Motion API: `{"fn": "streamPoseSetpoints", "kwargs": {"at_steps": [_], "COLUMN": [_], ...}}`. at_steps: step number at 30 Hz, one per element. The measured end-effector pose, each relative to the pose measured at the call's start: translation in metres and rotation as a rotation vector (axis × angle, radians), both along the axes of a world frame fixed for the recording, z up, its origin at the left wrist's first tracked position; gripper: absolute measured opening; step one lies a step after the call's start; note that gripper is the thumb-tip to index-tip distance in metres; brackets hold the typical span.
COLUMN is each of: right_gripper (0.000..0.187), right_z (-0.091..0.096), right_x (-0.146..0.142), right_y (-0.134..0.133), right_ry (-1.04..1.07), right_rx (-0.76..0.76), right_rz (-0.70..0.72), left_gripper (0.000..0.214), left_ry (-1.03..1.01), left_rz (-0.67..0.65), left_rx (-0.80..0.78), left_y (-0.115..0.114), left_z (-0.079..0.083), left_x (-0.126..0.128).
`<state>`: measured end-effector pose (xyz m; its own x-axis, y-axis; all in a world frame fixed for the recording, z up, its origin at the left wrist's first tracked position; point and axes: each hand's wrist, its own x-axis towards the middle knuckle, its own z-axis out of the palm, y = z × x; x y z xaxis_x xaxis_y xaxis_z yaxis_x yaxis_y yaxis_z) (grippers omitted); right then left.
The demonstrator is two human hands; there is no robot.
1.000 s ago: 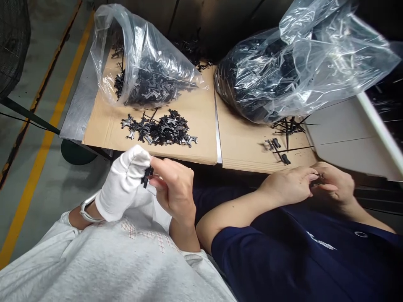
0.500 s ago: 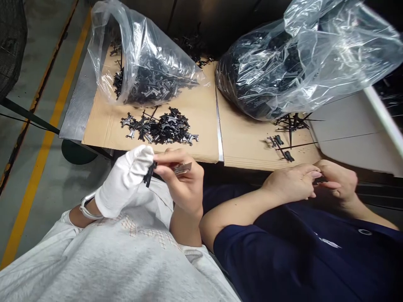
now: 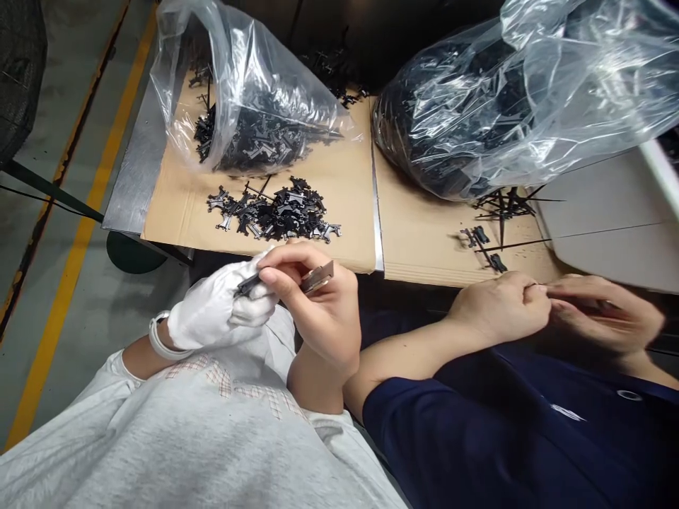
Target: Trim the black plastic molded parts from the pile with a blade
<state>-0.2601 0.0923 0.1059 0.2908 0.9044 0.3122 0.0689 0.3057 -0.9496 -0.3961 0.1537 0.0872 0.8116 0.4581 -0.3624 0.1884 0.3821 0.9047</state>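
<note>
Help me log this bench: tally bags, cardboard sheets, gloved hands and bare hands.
Bags: 2, left bag, right bag
Cardboard sheets: 2
Gloved hands: 1, left hand
Bare hands: 3, right hand, co-worker's hands
Total: 8

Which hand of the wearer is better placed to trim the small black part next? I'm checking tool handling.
Right, probably. The right hand grips the metal blade beside the small black part, which the gloved left hand pinches and steadies.

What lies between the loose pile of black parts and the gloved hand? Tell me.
Head view: only bare cardboard and its front edge separate the loose pile from the gloved left hand, which pinches a small black part.
</note>
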Motion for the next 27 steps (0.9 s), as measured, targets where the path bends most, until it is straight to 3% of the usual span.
{"fn": "streamPoseSetpoints", "kwargs": {"at_steps": [3,5,11,16,20,23,25,27], "right_gripper": [0.012,0.016,0.03,0.03,0.027,0.024,0.023,0.02], "right_z": [0.006,0.008,0.01,0.011,0.011,0.009,0.005,0.0], "right_x": [0.0,0.0,-0.003,0.001,0.004,0.004,0.003,0.005], "right_y": [-0.001,-0.001,-0.002,-0.002,0.0,0.003,0.004,0.005], "right_ry": [0.041,0.07,0.215,0.241,0.189,0.125,0.072,0.045], "right_rx": [-0.092,-0.137,-0.229,-0.245,-0.227,-0.243,-0.251,-0.258], "right_rz": [-0.026,-0.036,0.007,0.0,0.011,0.042,0.012,-0.06], "left_gripper": [0.038,0.039,0.027,0.031,0.031,0.03,0.032,0.03], "left_ry": [-0.261,-0.308,-0.137,-0.01,0.014,-0.012,-0.01,0.008], "left_rz": [-0.027,-0.026,0.13,0.127,0.263,0.238,0.212,0.268], "left_rx": [-0.402,-0.471,-0.071,0.254,0.242,0.222,0.253,0.336], "left_y": [0.001,0.001,0.0,0.011,0.017,0.015,0.019,0.034], "left_z": [0.007,0.007,-0.002,0.006,0.021,0.028,0.026,0.014], "left_x": [0.002,0.001,-0.004,-0.006,-0.013,-0.017,-0.016,-0.013]}}
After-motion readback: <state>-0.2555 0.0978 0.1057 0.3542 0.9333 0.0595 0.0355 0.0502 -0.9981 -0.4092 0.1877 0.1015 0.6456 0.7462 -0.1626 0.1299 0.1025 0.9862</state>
